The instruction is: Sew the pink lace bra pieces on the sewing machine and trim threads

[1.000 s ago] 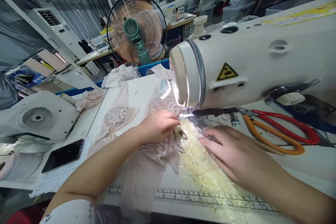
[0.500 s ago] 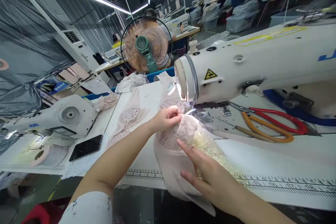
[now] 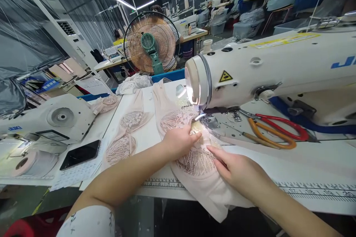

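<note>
A pale pink lace garment piece [image 3: 198, 163] lies on the white sewing table [image 3: 292, 164], its lower part hanging over the front edge. My left hand [image 3: 179, 141] pinches the lace just in front of the presser foot [image 3: 207, 120] of the white sewing machine [image 3: 267, 70]. To its right, my right hand [image 3: 236, 170] rests flat on the fabric with the fingers stretched out, pressing it down. More joined lace pieces [image 3: 130, 126] trail away to the left behind the needle.
Red and orange scissors [image 3: 274, 131] lie under the machine arm at the right. A black phone [image 3: 80, 154] and a second sewing machine [image 3: 52, 118] are at the left. A standing fan [image 3: 151, 42] is behind the table. A ruler scale [image 3: 314, 189] runs along the front edge.
The lace piece was lifted and turned in both hands half a second ago; now it lies flat again by the presser foot, left hand pinching it, right hand pressing it down.
</note>
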{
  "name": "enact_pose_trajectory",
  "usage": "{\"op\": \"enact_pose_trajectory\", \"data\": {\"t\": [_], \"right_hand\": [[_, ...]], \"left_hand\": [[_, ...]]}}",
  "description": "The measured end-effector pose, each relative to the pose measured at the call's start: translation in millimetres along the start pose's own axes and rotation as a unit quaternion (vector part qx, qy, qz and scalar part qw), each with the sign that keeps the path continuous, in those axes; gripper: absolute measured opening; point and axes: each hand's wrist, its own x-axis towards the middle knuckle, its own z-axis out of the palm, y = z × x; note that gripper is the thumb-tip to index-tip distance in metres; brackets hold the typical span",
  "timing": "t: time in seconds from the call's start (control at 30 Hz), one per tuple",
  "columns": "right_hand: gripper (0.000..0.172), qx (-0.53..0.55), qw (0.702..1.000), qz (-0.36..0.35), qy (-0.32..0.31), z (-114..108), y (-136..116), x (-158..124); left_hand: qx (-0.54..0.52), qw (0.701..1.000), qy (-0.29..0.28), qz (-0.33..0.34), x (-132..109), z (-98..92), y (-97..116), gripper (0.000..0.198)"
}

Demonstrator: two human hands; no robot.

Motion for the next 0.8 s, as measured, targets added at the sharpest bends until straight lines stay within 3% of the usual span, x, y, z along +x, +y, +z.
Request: {"op": "enact_pose_trajectory", "data": {"t": [0.17, 0.27, 0.33, 0.43, 0.53, 0.6, 0.63, 0.73, 0.8], "right_hand": [[0.042, -0.064, 0.997, 0.002, -0.049, -5.9, -0.1, -1.3], [0.044, -0.070, 0.996, -0.010, -0.063, -6.2, 3.6, -5.1], [0.045, -0.062, 0.996, -0.031, -0.060, -4.9, 7.0, -7.5], [0.045, -0.046, 0.996, -0.053, -0.058, -2.3, 9.8, -8.6], [0.044, -0.031, 0.996, -0.054, -0.063, -1.0, 9.2, -7.1], [0.044, -0.025, 0.997, -0.052, -0.060, -1.5, 8.3, -6.1], [0.044, -0.026, 0.997, -0.049, -0.052, -2.2, 7.8, -5.8], [0.045, -0.040, 0.998, -0.041, -0.038, -5.8, 5.6, -5.2], [0.047, -0.044, 0.997, -0.036, -0.047, -9.0, 3.8, -4.6]], "left_hand": [[0.036, 0.996, 0.070, 0.045, 4.1, 8.6, 14.8, 0.028], [0.033, 0.991, 0.095, 0.090, 5.7, 7.2, 19.5, 0.029], [0.014, 0.996, 0.070, 0.047, 7.2, 2.7, 18.2, 0.023], [-0.045, 0.997, -0.037, -0.052, 13.7, -9.1, 8.7, 0.018], [-0.161, 0.978, -0.122, -0.056, 23.2, -23.4, -5.8, 0.021], [-0.321, 0.937, -0.125, -0.055, 27.7, -30.5, -14.5, 0.026], [-0.420, 0.897, -0.123, -0.060, 29.0, -32.5, -17.8, 0.029], [-0.658, 0.737, -0.125, -0.092, 30.3, -29.4, -22.5, 0.034], [-0.722, 0.672, -0.111, -0.125, 30.4, -21.6, -22.0, 0.033]]}}
